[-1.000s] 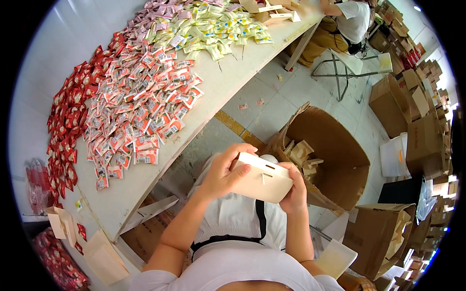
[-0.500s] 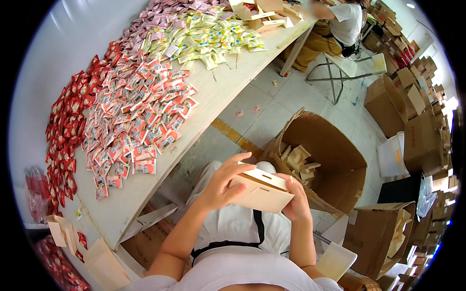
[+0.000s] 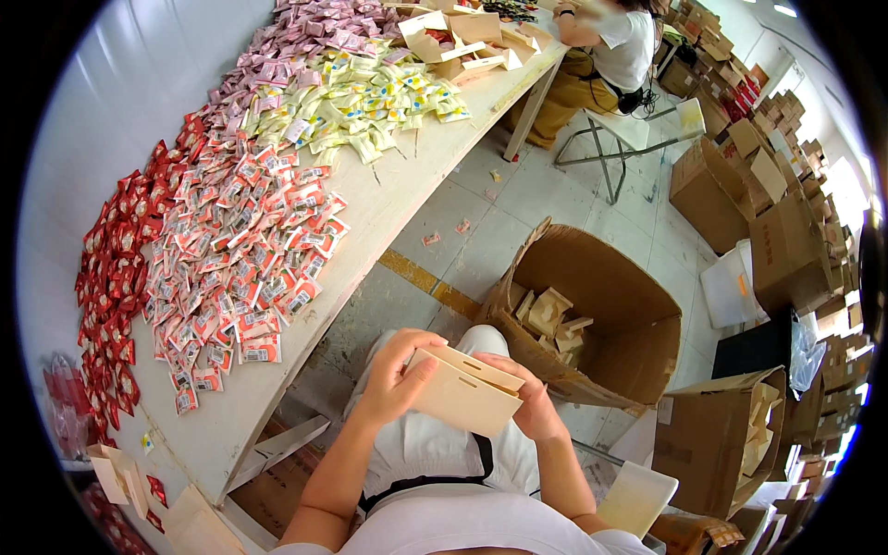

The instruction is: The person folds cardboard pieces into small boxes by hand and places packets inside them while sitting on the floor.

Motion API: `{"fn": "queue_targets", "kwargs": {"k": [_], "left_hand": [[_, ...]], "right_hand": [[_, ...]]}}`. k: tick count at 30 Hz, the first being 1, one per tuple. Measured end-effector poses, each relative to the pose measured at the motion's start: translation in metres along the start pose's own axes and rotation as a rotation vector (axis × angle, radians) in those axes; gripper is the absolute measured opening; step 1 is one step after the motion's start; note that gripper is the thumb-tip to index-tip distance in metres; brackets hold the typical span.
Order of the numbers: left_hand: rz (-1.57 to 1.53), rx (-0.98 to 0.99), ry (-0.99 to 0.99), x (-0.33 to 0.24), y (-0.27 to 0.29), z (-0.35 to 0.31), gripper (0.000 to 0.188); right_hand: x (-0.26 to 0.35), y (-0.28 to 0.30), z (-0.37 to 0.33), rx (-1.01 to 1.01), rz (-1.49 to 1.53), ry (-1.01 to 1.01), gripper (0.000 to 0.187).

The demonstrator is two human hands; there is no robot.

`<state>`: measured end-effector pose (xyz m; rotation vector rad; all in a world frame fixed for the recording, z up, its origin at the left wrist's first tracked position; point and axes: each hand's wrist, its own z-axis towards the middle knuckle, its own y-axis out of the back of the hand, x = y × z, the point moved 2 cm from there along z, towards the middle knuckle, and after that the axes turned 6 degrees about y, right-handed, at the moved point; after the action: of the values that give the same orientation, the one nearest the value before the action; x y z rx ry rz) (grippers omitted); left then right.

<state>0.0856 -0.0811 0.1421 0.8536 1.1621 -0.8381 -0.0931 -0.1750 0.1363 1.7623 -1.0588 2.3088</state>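
Note:
A cream-coloured cardboard box (image 3: 467,396) with slots along its upper edge is held over my lap. My left hand (image 3: 393,377) is closed on its left end, thumb on the near face and fingers at the top edge. The opposite end sits in my right hand (image 3: 534,400), whose fingers wrap round the side. The two top edges stand slightly apart at the right. What is inside the box is hidden.
To my left, the white table (image 3: 370,217) carries heaps of red packets (image 3: 125,245), orange-and-white packets (image 3: 242,254), yellow-green packets (image 3: 347,102) and pink packets (image 3: 301,42). A large carton (image 3: 615,314) with cream boxes inside stands right of my knees. A person (image 3: 624,51) sits beyond, beside a folding chair (image 3: 629,134).
The cream box has shifted a little left and down, tilting so more of its slotted face shows. My left fingers have come down from raised onto the box's top edge.

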Motion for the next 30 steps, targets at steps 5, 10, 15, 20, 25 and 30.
{"fn": "queue_targets", "kwargs": {"k": [5, 10, 15, 20, 25, 30], "left_hand": [[-0.141, -0.099, 0.179, 0.004, -0.007, -0.007, 0.018], [-0.416, -0.019, 0.419, 0.016, -0.012, -0.008, 0.029], [-0.276, -0.100, 0.426, 0.021, -0.015, -0.011, 0.037], [-0.224, -0.156, 0.385, 0.028, -0.015, -0.017, 0.030], [-0.195, -0.174, 0.345, 0.024, -0.018, -0.015, 0.029], [-0.149, -0.238, 0.300, 0.024, -0.017, -0.011, 0.029]], "right_hand": [[-0.003, -0.006, 0.000, -0.086, -0.475, 0.091, 0.035], [-0.016, -0.013, 0.000, -0.312, -0.384, 0.057, 0.028], [-0.035, -0.001, -0.002, -0.397, -0.481, 0.082, 0.036], [-0.041, 0.006, 0.000, -0.395, -0.562, 0.086, 0.040], [-0.047, 0.008, 0.004, -0.457, -0.553, 0.146, 0.040], [-0.044, 0.011, 0.015, -0.443, -0.606, 0.145, 0.042]]}}
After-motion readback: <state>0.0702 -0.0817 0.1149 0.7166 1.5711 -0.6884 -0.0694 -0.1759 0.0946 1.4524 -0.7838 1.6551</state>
